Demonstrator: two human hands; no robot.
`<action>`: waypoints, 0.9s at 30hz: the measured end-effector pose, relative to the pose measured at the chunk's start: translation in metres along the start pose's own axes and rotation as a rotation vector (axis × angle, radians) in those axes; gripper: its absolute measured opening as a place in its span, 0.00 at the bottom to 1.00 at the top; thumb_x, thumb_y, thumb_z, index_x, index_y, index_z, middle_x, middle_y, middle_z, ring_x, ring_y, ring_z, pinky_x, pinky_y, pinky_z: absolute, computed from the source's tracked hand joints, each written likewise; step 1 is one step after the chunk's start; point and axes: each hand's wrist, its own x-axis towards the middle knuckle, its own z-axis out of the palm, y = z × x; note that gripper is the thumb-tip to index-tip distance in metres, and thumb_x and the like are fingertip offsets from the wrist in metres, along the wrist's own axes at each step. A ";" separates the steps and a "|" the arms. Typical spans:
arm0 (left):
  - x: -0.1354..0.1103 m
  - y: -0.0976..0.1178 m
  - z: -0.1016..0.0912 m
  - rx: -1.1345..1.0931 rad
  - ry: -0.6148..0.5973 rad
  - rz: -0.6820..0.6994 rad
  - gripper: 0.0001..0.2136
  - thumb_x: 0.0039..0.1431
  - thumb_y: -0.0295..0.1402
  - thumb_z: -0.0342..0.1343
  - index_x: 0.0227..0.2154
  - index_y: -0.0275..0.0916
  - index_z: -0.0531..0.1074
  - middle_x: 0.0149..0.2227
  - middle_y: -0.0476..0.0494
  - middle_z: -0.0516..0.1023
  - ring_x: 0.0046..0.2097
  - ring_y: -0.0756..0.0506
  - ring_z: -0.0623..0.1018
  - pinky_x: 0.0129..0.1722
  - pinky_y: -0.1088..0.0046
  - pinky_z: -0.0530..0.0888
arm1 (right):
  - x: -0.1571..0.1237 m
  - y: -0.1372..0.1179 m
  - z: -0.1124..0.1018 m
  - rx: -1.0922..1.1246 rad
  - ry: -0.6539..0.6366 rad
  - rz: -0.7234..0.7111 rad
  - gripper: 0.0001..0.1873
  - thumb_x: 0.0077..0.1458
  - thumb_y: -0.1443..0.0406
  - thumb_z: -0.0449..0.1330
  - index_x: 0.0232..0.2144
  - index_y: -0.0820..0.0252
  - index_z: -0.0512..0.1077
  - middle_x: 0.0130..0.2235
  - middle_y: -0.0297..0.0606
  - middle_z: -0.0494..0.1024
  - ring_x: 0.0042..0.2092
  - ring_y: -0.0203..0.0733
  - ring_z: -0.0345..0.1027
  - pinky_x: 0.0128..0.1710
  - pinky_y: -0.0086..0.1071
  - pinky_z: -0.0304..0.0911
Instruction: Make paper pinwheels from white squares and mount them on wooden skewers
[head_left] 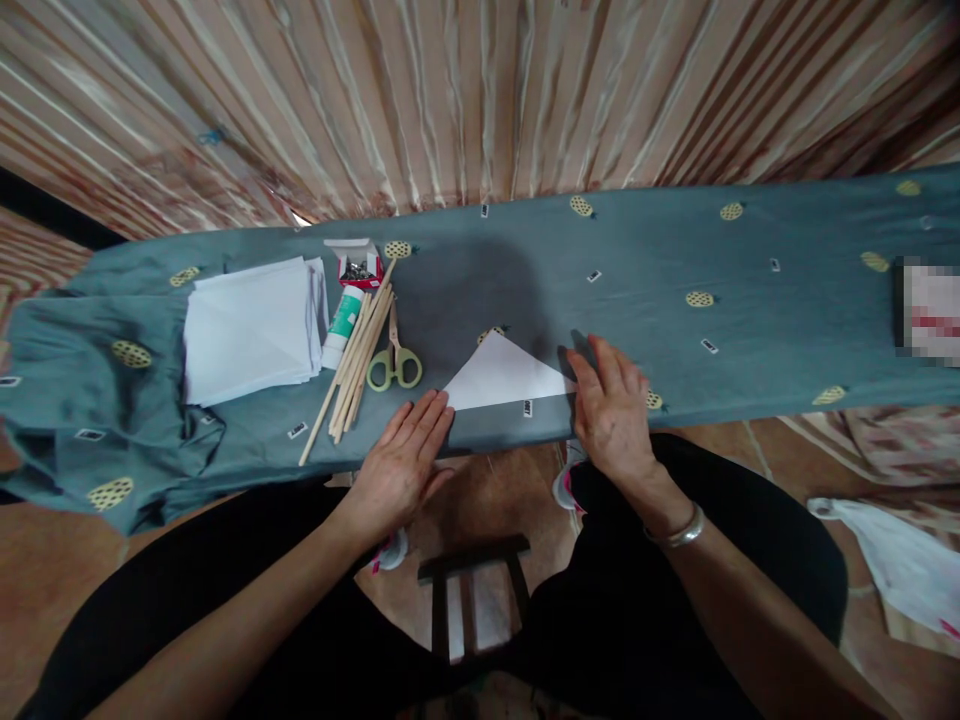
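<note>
- Left hand (401,465) lies flat, fingertips at the left corner of the folded paper (510,378), by the front edge of the table (637,245), seemingly steadying it.
- Right hand (611,410), apart from the left, bends its fingers at the right corner; whether it pinches, I cannot tell.
- Scissors (394,347), sticks (361,350) and tube (344,320) lie left, probably for reach.
- Paper: smooth, triangular; sticks: thin, wooden; cloth (56,345): rumpled at the left end.

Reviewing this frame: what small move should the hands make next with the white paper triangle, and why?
Probably slide the right hand along the triangle's long near edge, pressing it down, while the left hand steadies the left corner: the hands are already at opposite ends of that edge.
</note>
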 end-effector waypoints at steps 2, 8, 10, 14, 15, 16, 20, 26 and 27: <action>-0.002 -0.001 -0.002 -0.003 -0.006 -0.014 0.30 0.65 0.37 0.51 0.65 0.28 0.52 0.66 0.25 0.59 0.69 0.34 0.58 0.65 0.50 0.61 | 0.001 -0.002 -0.001 -0.014 -0.011 -0.018 0.26 0.61 0.70 0.47 0.61 0.59 0.63 0.65 0.53 0.62 0.63 0.59 0.57 0.57 0.54 0.55; -0.005 -0.004 -0.009 -0.042 0.017 -0.049 0.28 0.63 0.33 0.54 0.63 0.29 0.56 0.63 0.25 0.64 0.66 0.33 0.62 0.63 0.50 0.64 | 0.003 -0.004 0.001 0.012 -0.003 -0.029 0.25 0.61 0.69 0.48 0.60 0.61 0.62 0.65 0.53 0.62 0.63 0.59 0.57 0.57 0.53 0.56; -0.005 -0.005 -0.012 -0.059 0.028 -0.067 0.27 0.63 0.32 0.54 0.62 0.30 0.58 0.61 0.26 0.66 0.64 0.33 0.65 0.61 0.50 0.67 | 0.004 -0.012 0.004 0.037 0.012 -0.045 0.24 0.63 0.65 0.48 0.60 0.62 0.62 0.64 0.54 0.63 0.63 0.57 0.58 0.58 0.52 0.56; -0.001 -0.005 -0.016 -0.055 0.040 -0.074 0.24 0.63 0.33 0.55 0.60 0.31 0.61 0.57 0.28 0.68 0.60 0.33 0.68 0.57 0.51 0.71 | 0.010 -0.039 0.014 0.090 -0.011 -0.094 0.27 0.64 0.55 0.51 0.61 0.61 0.60 0.64 0.55 0.63 0.63 0.57 0.57 0.59 0.53 0.53; 0.000 -0.005 -0.017 -0.047 0.045 -0.071 0.23 0.63 0.33 0.54 0.59 0.31 0.61 0.56 0.28 0.68 0.59 0.33 0.68 0.56 0.51 0.72 | 0.012 -0.046 0.017 0.100 -0.021 -0.100 0.29 0.63 0.53 0.52 0.61 0.61 0.60 0.64 0.55 0.63 0.63 0.58 0.57 0.59 0.54 0.53; 0.001 -0.005 -0.018 -0.040 0.049 -0.069 0.22 0.63 0.33 0.54 0.58 0.31 0.62 0.56 0.28 0.69 0.58 0.33 0.69 0.55 0.52 0.72 | 0.014 -0.052 0.019 0.109 -0.034 -0.102 0.30 0.62 0.52 0.53 0.61 0.61 0.60 0.64 0.55 0.63 0.63 0.59 0.57 0.59 0.54 0.53; 0.002 -0.006 -0.019 -0.032 0.059 -0.059 0.21 0.64 0.33 0.54 0.57 0.31 0.63 0.55 0.29 0.69 0.56 0.33 0.69 0.54 0.53 0.72 | 0.017 -0.060 0.024 0.137 -0.061 -0.080 0.29 0.62 0.54 0.54 0.59 0.65 0.62 0.64 0.57 0.63 0.63 0.59 0.58 0.59 0.53 0.53; -0.008 -0.014 -0.020 -0.054 0.062 -0.095 0.19 0.64 0.33 0.53 0.56 0.35 0.65 0.54 0.32 0.71 0.55 0.35 0.71 0.53 0.53 0.72 | -0.001 -0.017 0.016 0.119 0.035 0.043 0.24 0.65 0.59 0.48 0.60 0.61 0.62 0.63 0.54 0.65 0.62 0.57 0.60 0.59 0.56 0.55; -0.010 -0.015 -0.021 -0.054 0.065 -0.098 0.19 0.64 0.33 0.53 0.56 0.35 0.65 0.53 0.32 0.71 0.55 0.35 0.71 0.52 0.53 0.72 | -0.004 -0.008 0.014 0.112 0.050 0.071 0.24 0.65 0.60 0.48 0.60 0.61 0.63 0.62 0.54 0.66 0.62 0.58 0.60 0.58 0.56 0.56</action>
